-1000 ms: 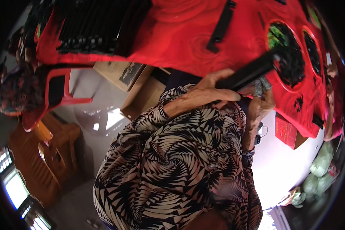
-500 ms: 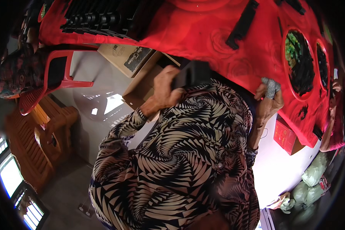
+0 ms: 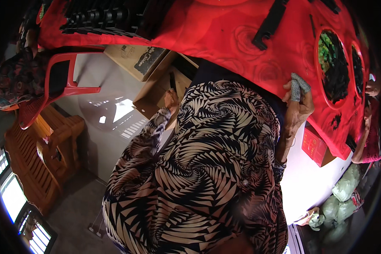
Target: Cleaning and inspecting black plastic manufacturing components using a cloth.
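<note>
My left hand is lowered at the open cardboard box below the table's near edge. Its fingers are closed on a narrow black plastic part that stands up above them inside the box; the grip itself is partly hidden. At the table edge on the right, my right hand rests against the red cloth. Grey wrapping covers two of its fingers, which point upward, while the others bend toward the cloth. Nothing shows in that hand.
A stack of black plastic parts stands at the far left of the table, with one long black piece lying alone. Red-rimmed basins hold dark pieces. A red chair is at left, a red box under the table.
My left hand has moved down and away from my lap into the cardboard box, taking the black part along. The right hand stays at the table edge, its wrapped fingers now straighter.
</note>
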Demonstrator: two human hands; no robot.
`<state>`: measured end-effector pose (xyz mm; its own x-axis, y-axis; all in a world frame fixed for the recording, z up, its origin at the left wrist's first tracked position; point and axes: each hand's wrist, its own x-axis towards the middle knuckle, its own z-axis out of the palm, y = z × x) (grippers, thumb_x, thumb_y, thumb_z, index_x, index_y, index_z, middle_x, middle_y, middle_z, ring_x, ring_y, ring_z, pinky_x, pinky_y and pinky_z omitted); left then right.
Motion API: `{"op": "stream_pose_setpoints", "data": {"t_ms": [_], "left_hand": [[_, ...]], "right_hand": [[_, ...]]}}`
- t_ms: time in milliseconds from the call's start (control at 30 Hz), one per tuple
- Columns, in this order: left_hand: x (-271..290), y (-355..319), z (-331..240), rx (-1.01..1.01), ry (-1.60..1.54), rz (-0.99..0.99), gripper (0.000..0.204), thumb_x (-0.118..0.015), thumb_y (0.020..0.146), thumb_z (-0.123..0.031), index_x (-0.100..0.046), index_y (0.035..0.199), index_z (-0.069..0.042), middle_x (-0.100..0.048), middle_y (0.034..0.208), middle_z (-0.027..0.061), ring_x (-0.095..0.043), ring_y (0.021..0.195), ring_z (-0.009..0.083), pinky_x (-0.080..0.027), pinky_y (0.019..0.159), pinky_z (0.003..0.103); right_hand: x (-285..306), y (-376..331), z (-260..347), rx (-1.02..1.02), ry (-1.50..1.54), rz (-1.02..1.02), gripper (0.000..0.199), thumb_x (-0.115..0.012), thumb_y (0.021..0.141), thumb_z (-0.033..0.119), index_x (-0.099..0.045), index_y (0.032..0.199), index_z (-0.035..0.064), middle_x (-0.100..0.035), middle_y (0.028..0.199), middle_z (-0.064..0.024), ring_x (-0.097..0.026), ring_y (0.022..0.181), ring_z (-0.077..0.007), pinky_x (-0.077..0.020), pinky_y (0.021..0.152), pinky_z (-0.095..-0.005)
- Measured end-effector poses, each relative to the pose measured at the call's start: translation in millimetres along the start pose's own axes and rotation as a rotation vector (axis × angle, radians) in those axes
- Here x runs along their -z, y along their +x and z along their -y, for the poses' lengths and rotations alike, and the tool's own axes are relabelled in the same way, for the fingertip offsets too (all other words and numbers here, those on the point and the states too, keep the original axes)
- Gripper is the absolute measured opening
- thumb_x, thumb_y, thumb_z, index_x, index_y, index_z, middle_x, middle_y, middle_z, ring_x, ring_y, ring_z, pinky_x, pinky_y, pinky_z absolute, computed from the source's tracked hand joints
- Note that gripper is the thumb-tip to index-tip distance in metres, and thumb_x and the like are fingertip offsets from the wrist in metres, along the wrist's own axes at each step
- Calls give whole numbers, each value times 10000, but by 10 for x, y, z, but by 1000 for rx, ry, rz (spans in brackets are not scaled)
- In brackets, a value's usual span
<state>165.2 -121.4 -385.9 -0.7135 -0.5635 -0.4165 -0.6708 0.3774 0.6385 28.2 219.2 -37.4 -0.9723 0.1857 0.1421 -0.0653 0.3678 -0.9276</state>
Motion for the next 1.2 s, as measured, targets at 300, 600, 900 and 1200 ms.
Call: {"op": "stream_pose_setpoints", "data": {"t_ms": [300,600,900,1200], "left_hand": [[-951,924,835,-205,128,136,432,-453,927,-321,-532,734,57,-561,784,226,-542,707,402,-438,702,480],[-967,598,774,-123,219,-17,214,-650,757,-209,-568,812,-19,-635,801,184,-633,797,368,-494,703,445],[-762,716,298,178,-24,-70,328,-690,752,-244,-515,954,-53,-634,810,210,-632,848,406,-491,688,493],[44,211,1273,-487,-234,231,376,-617,849,-335,-599,1083,-41,-663,895,99,-644,770,240,-508,661,373]], "right_hand": [[-59,28,32,-8,-14,-21,209,-599,914,-16,-633,1120,-9,-666,814,-56,-494,545,-52,-408,496,-188],[9,27,-25,-9,-112,-76,218,-595,907,-31,-639,1118,1,-671,801,-57,-486,536,-51,-389,484,-186],[-82,42,-22,34,-35,-69,223,-598,904,-30,-644,1119,7,-682,805,-60,-492,527,-45,-382,460,-176],[-94,9,1,-48,73,-14,244,-573,907,-40,-633,1136,15,-669,815,-51,-492,556,-34,-391,500,-175]]}}
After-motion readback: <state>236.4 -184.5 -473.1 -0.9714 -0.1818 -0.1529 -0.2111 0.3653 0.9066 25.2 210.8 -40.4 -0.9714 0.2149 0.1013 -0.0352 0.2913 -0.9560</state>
